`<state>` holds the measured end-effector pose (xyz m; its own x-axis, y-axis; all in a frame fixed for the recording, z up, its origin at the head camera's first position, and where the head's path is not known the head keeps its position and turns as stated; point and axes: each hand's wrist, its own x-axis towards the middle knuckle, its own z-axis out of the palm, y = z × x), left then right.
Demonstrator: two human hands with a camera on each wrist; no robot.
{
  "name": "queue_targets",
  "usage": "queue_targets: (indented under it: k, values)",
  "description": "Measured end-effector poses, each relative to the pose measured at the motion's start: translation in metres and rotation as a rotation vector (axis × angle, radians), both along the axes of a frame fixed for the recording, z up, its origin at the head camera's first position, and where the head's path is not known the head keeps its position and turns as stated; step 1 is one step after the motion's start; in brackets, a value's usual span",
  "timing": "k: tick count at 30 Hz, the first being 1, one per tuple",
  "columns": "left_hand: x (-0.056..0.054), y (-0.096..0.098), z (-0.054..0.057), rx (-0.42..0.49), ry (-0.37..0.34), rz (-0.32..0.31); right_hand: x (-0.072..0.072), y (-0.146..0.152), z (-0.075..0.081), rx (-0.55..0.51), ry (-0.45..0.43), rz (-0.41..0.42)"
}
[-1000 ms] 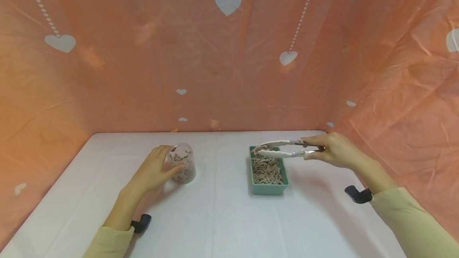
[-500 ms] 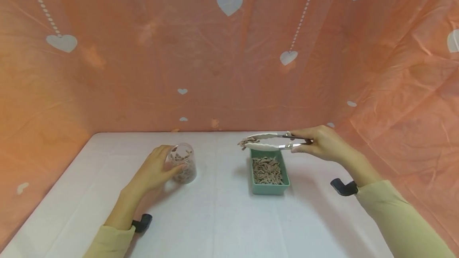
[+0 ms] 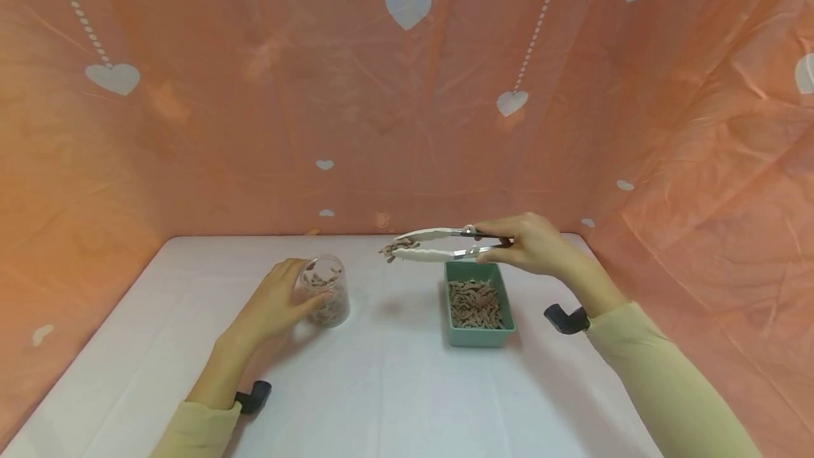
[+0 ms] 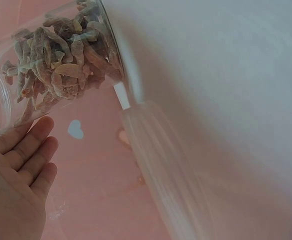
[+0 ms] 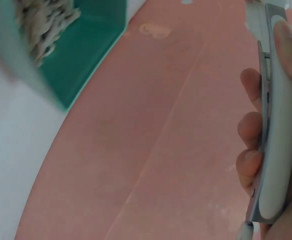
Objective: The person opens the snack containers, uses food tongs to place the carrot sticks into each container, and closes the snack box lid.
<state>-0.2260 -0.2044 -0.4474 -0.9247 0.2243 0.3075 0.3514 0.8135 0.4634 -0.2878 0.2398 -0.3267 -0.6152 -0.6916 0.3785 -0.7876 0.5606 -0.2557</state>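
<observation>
My left hand [image 3: 273, 302] holds a clear jar [image 3: 337, 302] upright on the table, thumb across its near side and fingers at its far side. Brown dried strips [image 4: 56, 60] partly fill the jar. In my right hand [image 3: 531, 242] are white-tipped kitchen tongs [image 3: 426, 256], their handles gripped between thumb and fingers. A clump of the brown strips [image 3: 396, 249] sits between the tong tips, in the air between jar and container. Below the right hand stands a green rectangular container [image 3: 480, 338] with more strips [image 3: 475, 306] in it.
The table [image 3: 407, 401] has a white cover. Behind and beside it hangs an orange curtain [image 3: 286, 126] with pale hearts. In the left wrist view, a translucent curved thing [image 4: 161, 165] lies near the jar; its kind is unclear.
My right hand has carried the tongs and clump up out of the green container and leftward toward the jar. The left hand and jar have stayed in place.
</observation>
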Motion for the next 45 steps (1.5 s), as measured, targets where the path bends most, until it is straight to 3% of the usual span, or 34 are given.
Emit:
queue_targets:
  k: [12, 25, 38, 45]
  values:
    - [0.000, 0.000, -0.001, 0.002, 0.000, -0.005, -0.014, -0.053, -0.003, -0.023, 0.007, 0.077]
    - [0.000, 0.001, -0.002, 0.001, 0.028, -0.011, -0.026, -0.103, -0.020, -0.015, -0.045, 0.124]
    - [0.001, 0.002, 0.002, 0.015, 0.020, -0.012, -0.027, -0.122, -0.032, 0.053, -0.054, 0.114]
    - [0.000, 0.002, 0.003, 0.011, 0.014, -0.005, -0.031, -0.126, -0.035, 0.113, -0.115, 0.083]
